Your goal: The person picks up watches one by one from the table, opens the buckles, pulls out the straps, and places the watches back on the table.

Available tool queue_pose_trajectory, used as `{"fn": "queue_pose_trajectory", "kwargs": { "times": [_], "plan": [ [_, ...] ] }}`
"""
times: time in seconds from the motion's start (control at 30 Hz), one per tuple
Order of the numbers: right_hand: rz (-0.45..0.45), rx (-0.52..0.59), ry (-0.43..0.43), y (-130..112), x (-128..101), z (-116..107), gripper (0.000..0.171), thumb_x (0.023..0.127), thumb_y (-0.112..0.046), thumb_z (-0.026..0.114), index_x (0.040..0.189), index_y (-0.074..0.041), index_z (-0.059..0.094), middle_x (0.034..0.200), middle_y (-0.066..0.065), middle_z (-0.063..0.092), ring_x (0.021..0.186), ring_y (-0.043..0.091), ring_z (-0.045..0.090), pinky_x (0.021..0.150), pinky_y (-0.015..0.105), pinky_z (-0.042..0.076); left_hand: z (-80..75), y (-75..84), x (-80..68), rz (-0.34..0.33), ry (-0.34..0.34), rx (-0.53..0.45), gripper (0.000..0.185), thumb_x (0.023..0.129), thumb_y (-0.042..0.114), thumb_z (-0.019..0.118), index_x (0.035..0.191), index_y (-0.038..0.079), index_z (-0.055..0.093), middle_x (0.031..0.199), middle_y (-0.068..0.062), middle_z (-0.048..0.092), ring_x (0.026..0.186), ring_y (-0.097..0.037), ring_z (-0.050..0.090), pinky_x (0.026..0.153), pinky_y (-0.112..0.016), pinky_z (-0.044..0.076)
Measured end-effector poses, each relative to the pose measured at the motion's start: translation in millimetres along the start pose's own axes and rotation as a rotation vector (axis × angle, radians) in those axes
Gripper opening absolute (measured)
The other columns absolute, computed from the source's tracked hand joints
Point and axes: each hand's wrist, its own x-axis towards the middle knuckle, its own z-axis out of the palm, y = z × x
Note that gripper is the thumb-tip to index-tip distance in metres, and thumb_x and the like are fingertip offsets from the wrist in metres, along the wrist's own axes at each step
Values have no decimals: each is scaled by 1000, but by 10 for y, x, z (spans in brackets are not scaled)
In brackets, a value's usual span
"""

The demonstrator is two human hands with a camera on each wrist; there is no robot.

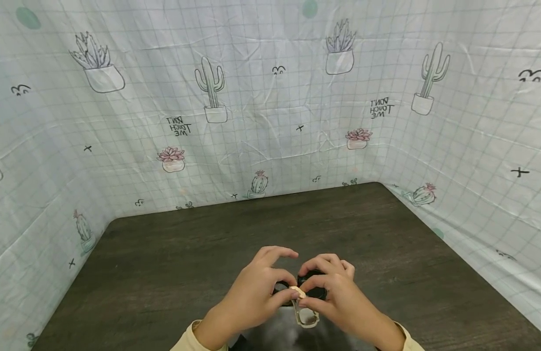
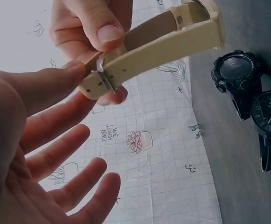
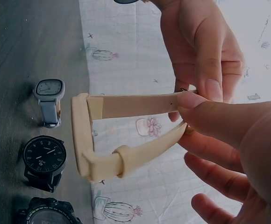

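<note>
Just above the dark table's near edge, both hands hold a beige strap watch between them. My left hand pinches one strap end beside the metal buckle, its other fingers spread loosely. Thumb and forefinger of my right hand pinch the other strap end. The beige watch forms an open loop, its case turned toward the table and its strap ends close together between the fingertips. Its dial is hidden.
Several other watches lie on the dark wooden table under the hands: a blue-grey square one, a black round-dial one and a chunky black one. A cactus-print cloth walls the table on three sides.
</note>
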Motion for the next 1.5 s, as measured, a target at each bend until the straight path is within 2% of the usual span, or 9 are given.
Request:
{"fn": "queue_pose_trajectory", "kwargs": {
  "times": [0.27,0.6,0.7,0.77,0.9,1.0,1.2,1.37,1.5],
  "plan": [
    [32,47,-19,-3,-22,-20,23,72,-24,82,84,-39,69,109,-19,57,106,6,40,81,44,15,-5,-60,-59,3,5,-33,12,85,37,73,86,25,74,139,8,50,133,-17,42,88,-30,53],
    [25,17,-14,23,-48,-28,20,72,-24,82,83,-35,69,110,-17,57,107,7,41,82,45,16,-22,-110,-79,38,15,1,14,87,37,72,84,23,72,139,6,50,132,-15,43,76,-19,50],
    [27,19,-11,35,-59,-30,21,73,-25,82,85,-35,68,110,-18,57,107,7,41,82,45,17,-28,-113,-76,12,4,-59,11,88,32,73,85,22,71,140,8,49,130,-14,43,66,-12,46],
    [31,24,-11,37,-63,-29,21,74,-25,82,86,-36,68,111,-17,57,107,7,41,82,45,17,-28,-110,-71,-15,1,-121,8,89,29,73,86,23,70,140,11,47,122,-12,46,59,-10,44],
    [38,24,-8,25,-55,-16,23,76,-26,81,89,-38,66,111,-15,57,108,7,43,81,44,19,-29,-104,-51,-44,41,-244,5,89,23,73,85,22,70,138,11,48,113,-11,47,54,-12,44],
    [52,16,3,4,-33,4,27,75,-25,83,91,-38,66,111,-16,57,108,7,45,82,44,22,-31,-106,-40,-39,86,-291,5,88,21,74,84,21,70,136,10,50,120,-15,47,58,-15,46],
    [101,66,22,-41,39,54,29,75,-26,84,94,-36,65,114,-15,58,105,7,50,83,46,32,-41,-117,-37,-27,126,-275,6,88,25,74,85,20,73,135,6,52,125,-18,47,67,-19,48],
    [123,156,-3,-51,78,119,18,80,-27,80,89,-33,66,113,-10,60,103,8,53,81,41,39,-43,-130,-29,-9,121,-298,10,89,27,72,86,18,74,135,2,53,123,-20,48,59,-16,46],
    [156,251,-23,-37,101,165,13,83,-26,78,88,-29,67,113,-6,60,101,9,55,81,30,48,-46,-148,-36,-6,127,-325,10,88,27,73,86,17,75,135,4,53,123,-20,50,53,-14,44]
  ]
}}
